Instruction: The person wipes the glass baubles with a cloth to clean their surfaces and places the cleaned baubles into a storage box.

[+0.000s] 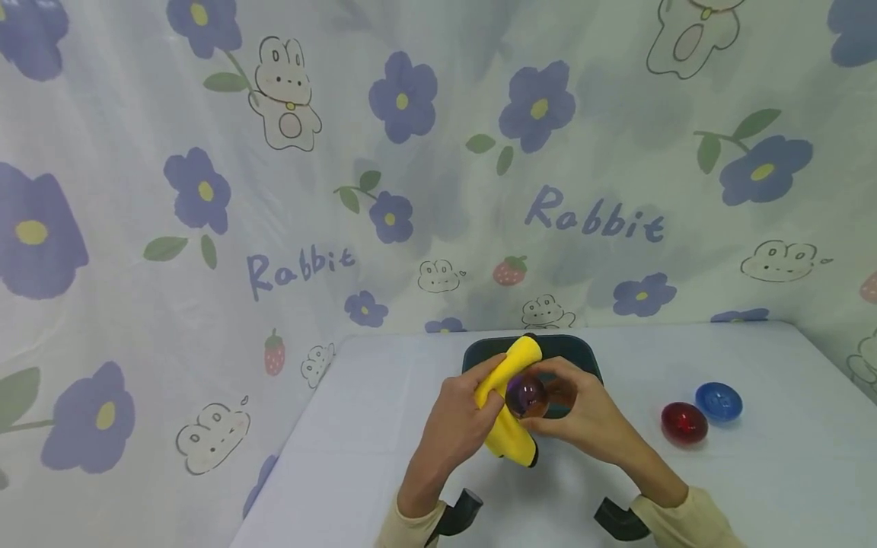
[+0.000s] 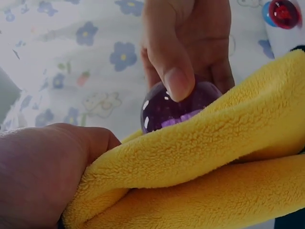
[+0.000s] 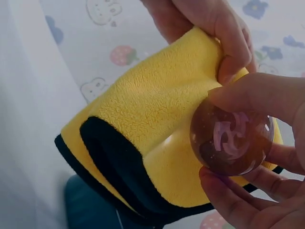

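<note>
My left hand (image 1: 460,415) grips a folded yellow cloth (image 1: 508,403) with a black edge, held against a clear purple ball (image 1: 526,396). My right hand (image 1: 585,415) pinches that ball between thumb and fingers. In the left wrist view the ball (image 2: 164,112) peeks over the cloth (image 2: 205,162) under my right thumb (image 2: 174,71). Seen from the right wrist, the ball (image 3: 232,138) looks amber-purple in front of the cloth (image 3: 147,124), which my left hand's fingers (image 3: 224,28) clutch at the top. Both hands hover above a dark tray (image 1: 578,352).
A red ball (image 1: 684,423) and a blue ball (image 1: 719,401) lie on the white table (image 1: 384,426) to the right of my hands. A flower-and-rabbit print sheet (image 1: 274,190) hangs behind and to the left. Two dark wrist mounts (image 1: 620,519) sit near the front edge.
</note>
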### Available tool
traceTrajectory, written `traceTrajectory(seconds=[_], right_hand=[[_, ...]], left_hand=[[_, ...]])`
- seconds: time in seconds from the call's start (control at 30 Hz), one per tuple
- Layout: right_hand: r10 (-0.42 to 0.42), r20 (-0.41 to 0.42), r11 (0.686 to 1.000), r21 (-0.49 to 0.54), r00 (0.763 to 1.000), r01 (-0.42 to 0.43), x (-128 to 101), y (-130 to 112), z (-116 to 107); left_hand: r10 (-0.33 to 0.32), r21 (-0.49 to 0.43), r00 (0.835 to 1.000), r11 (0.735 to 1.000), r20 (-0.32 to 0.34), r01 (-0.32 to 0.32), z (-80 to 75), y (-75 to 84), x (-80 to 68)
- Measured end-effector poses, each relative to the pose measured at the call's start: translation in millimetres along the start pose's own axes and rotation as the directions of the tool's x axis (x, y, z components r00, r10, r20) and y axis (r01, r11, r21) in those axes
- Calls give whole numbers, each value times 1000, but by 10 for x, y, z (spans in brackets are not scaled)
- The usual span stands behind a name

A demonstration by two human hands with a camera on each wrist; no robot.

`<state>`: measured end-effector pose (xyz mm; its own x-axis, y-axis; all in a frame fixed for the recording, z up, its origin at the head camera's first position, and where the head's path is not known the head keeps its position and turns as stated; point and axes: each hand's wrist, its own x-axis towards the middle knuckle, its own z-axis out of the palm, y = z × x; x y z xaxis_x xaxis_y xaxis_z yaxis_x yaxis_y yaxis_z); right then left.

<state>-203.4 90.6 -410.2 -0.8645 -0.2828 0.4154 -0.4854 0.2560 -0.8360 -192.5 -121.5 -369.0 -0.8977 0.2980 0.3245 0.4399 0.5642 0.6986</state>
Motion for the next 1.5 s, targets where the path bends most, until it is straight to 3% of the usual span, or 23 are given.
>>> traceTrajectory(seconds=[0.3, 0.57, 1.13, 1.5], right_hand=[[-39, -17, 997, 67, 999, 40, -16, -21, 25], [41, -60, 993, 116, 997, -34, -18, -47, 28], [74, -103, 990, 130, 992, -61, -3, -40, 18], [48, -117, 991, 130, 992, -33, 6, -23, 27]], left_hand=[[-6, -48, 999, 999, 50, 8, -15, -41, 19], [-53, -51, 995, 997, 86, 57, 8, -38, 30], [-83, -37, 990, 995, 115, 88, -13, -23, 34], [-93, -37, 988, 995, 125, 98, -18, -9, 35]])
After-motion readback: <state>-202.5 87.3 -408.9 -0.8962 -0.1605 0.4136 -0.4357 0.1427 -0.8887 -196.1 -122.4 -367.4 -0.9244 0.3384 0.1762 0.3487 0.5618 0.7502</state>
